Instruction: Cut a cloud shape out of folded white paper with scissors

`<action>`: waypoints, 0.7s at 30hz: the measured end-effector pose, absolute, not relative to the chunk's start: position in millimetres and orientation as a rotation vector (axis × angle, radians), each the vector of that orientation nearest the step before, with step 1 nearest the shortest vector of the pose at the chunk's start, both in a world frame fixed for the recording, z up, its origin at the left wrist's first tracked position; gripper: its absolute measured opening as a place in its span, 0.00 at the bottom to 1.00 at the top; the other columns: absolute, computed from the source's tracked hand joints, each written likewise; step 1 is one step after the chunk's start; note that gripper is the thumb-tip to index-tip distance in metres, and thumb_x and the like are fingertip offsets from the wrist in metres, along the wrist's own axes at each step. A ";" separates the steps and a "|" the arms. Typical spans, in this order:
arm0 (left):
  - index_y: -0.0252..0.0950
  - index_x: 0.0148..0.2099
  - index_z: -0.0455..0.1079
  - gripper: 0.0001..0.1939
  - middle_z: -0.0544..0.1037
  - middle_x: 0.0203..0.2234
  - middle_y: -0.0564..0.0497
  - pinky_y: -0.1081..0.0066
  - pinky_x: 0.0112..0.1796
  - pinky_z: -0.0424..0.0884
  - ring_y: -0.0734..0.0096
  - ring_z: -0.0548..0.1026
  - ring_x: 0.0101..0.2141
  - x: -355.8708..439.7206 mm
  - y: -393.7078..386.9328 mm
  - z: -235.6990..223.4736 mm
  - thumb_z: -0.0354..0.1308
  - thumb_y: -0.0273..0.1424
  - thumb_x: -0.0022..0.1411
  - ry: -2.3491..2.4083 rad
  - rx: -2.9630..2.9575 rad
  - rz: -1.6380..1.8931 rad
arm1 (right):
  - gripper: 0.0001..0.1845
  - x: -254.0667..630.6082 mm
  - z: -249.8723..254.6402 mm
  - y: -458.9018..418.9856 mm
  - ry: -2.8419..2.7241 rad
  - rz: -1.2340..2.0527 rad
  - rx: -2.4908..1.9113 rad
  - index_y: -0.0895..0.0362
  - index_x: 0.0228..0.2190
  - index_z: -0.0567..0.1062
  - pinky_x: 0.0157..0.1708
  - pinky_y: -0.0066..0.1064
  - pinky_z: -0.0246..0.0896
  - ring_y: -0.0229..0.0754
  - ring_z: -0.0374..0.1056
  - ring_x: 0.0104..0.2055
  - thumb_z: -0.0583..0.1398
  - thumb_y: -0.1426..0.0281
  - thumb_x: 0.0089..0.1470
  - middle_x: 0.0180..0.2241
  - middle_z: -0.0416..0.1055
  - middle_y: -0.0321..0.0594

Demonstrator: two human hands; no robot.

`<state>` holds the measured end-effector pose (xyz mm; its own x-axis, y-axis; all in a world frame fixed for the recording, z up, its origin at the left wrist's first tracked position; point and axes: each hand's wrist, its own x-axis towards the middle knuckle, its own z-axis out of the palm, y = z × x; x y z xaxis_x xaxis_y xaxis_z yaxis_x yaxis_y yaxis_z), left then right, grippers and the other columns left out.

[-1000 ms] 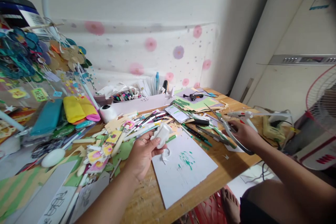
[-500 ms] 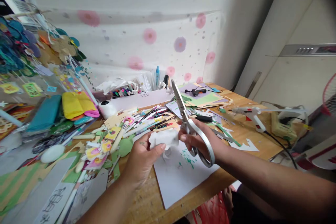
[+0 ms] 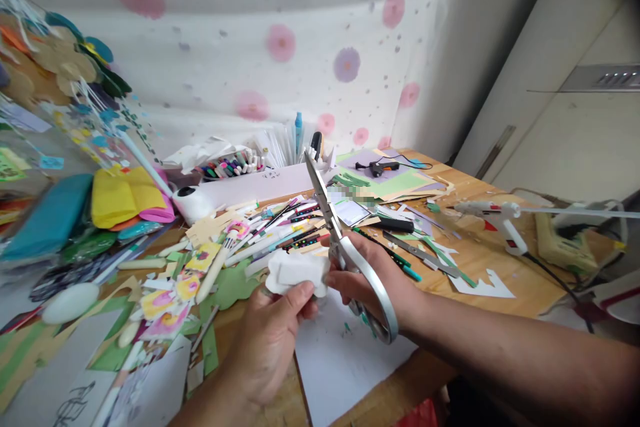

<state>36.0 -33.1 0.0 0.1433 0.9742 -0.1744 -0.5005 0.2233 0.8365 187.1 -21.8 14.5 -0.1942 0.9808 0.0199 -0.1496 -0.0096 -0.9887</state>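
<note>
Outline of the white piece [image 3: 294, 272] pinched in the left hand [image 3: 275, 332] looks cut, further trimming unconfirmed, with the right hand [image 3: 391, 270] clasping scissors [image 3: 329, 210] pointed upward.

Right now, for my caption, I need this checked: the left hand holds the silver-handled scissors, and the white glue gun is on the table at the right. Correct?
Wrong hand: the head view shows the right hand holding the silver-handled scissors; the white glue gun is on the table at the right.

A white hot-glue gun [image 3: 494, 212] sits on the worktop [image 3: 535, 281] at right; a black glue gun [image 3: 384, 168] rests on coloured paper sheets [image 3: 407, 184]; flower-print sheeting [image 3: 220, 70] hangs behind.
</note>
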 end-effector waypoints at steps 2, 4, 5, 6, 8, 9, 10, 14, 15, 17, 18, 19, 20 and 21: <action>0.37 0.36 0.73 0.11 0.77 0.31 0.53 0.74 0.26 0.68 0.72 0.70 0.30 34.7 -31.1 0.5 0.68 0.27 0.48 0.871 0.728 1.209 | 0.23 189.2 12.2 -22.4 -1.280 1.417 -0.961 0.56 0.36 0.65 0.17 0.22 0.55 0.29 0.56 0.19 0.68 0.62 0.41 0.24 0.63 0.28; 0.36 0.35 0.73 0.09 0.77 0.31 0.53 0.74 0.26 0.68 0.72 0.70 0.30 32.9 -29.1 2.3 0.67 0.29 0.50 0.884 0.746 1.219 | 0.24 193.7 8.2 -25.5 -1.326 1.420 -0.907 0.56 0.37 0.64 0.18 0.23 0.57 0.30 0.56 0.19 0.67 0.58 0.44 0.23 0.62 0.28; 0.36 0.35 0.73 0.08 0.77 0.31 0.52 0.73 0.26 0.69 0.72 0.70 0.30 32.0 -28.2 3.7 0.66 0.29 0.51 0.883 0.745 1.234 | 0.24 196.8 5.1 -28.1 -1.343 1.417 -0.874 0.56 0.38 0.64 0.18 0.25 0.58 0.31 0.56 0.19 0.65 0.55 0.46 0.23 0.61 0.28; 0.36 0.34 0.73 0.07 0.77 0.31 0.52 0.73 0.27 0.70 0.71 0.70 0.30 31.2 -27.3 5.2 0.66 0.30 0.52 0.878 0.736 1.255 | 0.25 200.2 1.4 -31.3 -1.368 1.410 -0.849 0.56 0.39 0.64 0.20 0.26 0.59 0.32 0.57 0.20 0.62 0.52 0.49 0.23 0.60 0.29; 0.35 0.33 0.72 0.06 0.76 0.28 0.53 0.70 0.28 0.71 0.70 0.72 0.29 29.6 -25.6 8.6 0.65 0.31 0.53 0.864 0.715 1.309 | 0.27 207.6 -6.4 -38.9 -1.443 1.393 -0.802 0.56 0.42 0.63 0.26 0.30 0.62 0.34 0.59 0.24 0.58 0.48 0.52 0.26 0.59 0.31; 0.35 0.32 0.72 0.06 0.75 0.27 0.53 0.70 0.29 0.72 0.70 0.72 0.28 28.7 -24.8 10.2 0.65 0.31 0.53 0.858 0.708 1.338 | 0.28 211.1 -9.7 -42.8 -1.489 1.404 -0.797 0.56 0.44 0.62 0.29 0.31 0.62 0.36 0.59 0.27 0.57 0.47 0.52 0.28 0.60 0.33; 0.35 0.31 0.72 0.06 0.75 0.26 0.53 0.69 0.29 0.72 0.70 0.72 0.27 27.9 -23.9 11.7 0.65 0.31 0.54 0.851 0.705 1.370 | 0.29 214.0 -11.9 -46.6 -1.530 1.434 -0.799 0.55 0.46 0.62 0.31 0.31 0.62 0.36 0.59 0.28 0.56 0.47 0.53 0.29 0.59 0.33; 0.35 0.32 0.73 0.04 0.75 0.26 0.54 0.70 0.29 0.72 0.71 0.73 0.27 24.7 -22.4 15.1 0.64 0.29 0.55 0.827 0.691 1.467 | 0.29 217.4 -5.4 -59.7 -1.742 1.563 -0.813 0.56 0.47 0.62 0.27 0.29 0.57 0.35 0.55 0.26 0.51 0.46 0.56 0.28 0.57 0.34; 0.35 0.32 0.73 0.04 0.75 0.26 0.54 0.70 0.29 0.72 0.71 0.73 0.27 24.1 -22.6 15.4 0.64 0.29 0.55 0.829 0.688 1.478 | 0.30 216.4 -0.5 -62.5 -1.803 1.543 -0.826 0.56 0.47 0.63 0.26 0.28 0.56 0.36 0.54 0.26 0.50 0.45 0.55 0.28 0.57 0.34; 0.36 0.32 0.72 0.04 0.76 0.27 0.53 0.69 0.31 0.73 0.69 0.74 0.30 23.8 -23.5 15.4 0.63 0.30 0.56 0.835 0.695 1.491 | 0.32 213.6 9.6 -67.1 -1.892 1.448 -0.906 0.56 0.47 0.65 0.26 0.29 0.56 0.37 0.54 0.26 0.49 0.44 0.55 0.27 0.58 0.35; 0.36 0.32 0.72 0.04 0.76 0.27 0.53 0.68 0.32 0.73 0.68 0.75 0.31 24.0 -23.9 15.4 0.63 0.30 0.56 0.834 0.702 1.500 | 0.32 212.3 13.4 -68.6 -1.919 1.406 -0.954 0.56 0.46 0.66 0.26 0.29 0.56 0.38 0.54 0.26 0.48 0.43 0.55 0.27 0.58 0.36; 0.37 0.33 0.72 0.04 0.75 0.28 0.53 0.68 0.33 0.73 0.68 0.75 0.32 24.5 -24.3 15.3 0.63 0.31 0.56 0.831 0.711 1.513 | 0.32 211.1 15.6 -69.5 -1.936 1.379 -0.988 0.56 0.45 0.66 0.25 0.28 0.55 0.38 0.53 0.26 0.47 0.43 0.55 0.26 0.58 0.36; 0.37 0.33 0.72 0.04 0.75 0.28 0.54 0.67 0.33 0.73 0.68 0.74 0.33 25.0 -24.7 15.5 0.63 0.31 0.56 0.829 0.722 1.524 | 0.32 210.1 16.1 -69.7 -1.950 1.360 -1.006 0.56 0.45 0.67 0.24 0.28 0.54 0.38 0.53 0.25 0.47 0.43 0.55 0.25 0.58 0.35; 0.38 0.34 0.72 0.04 0.75 0.29 0.54 0.68 0.33 0.72 0.68 0.74 0.32 25.6 -24.9 15.7 0.63 0.31 0.56 0.828 0.734 1.535 | 0.32 209.3 14.9 -69.1 -1.953 1.345 -1.011 0.56 0.44 0.67 0.23 0.27 0.53 0.37 0.52 0.24 0.47 0.43 0.55 0.23 0.58 0.35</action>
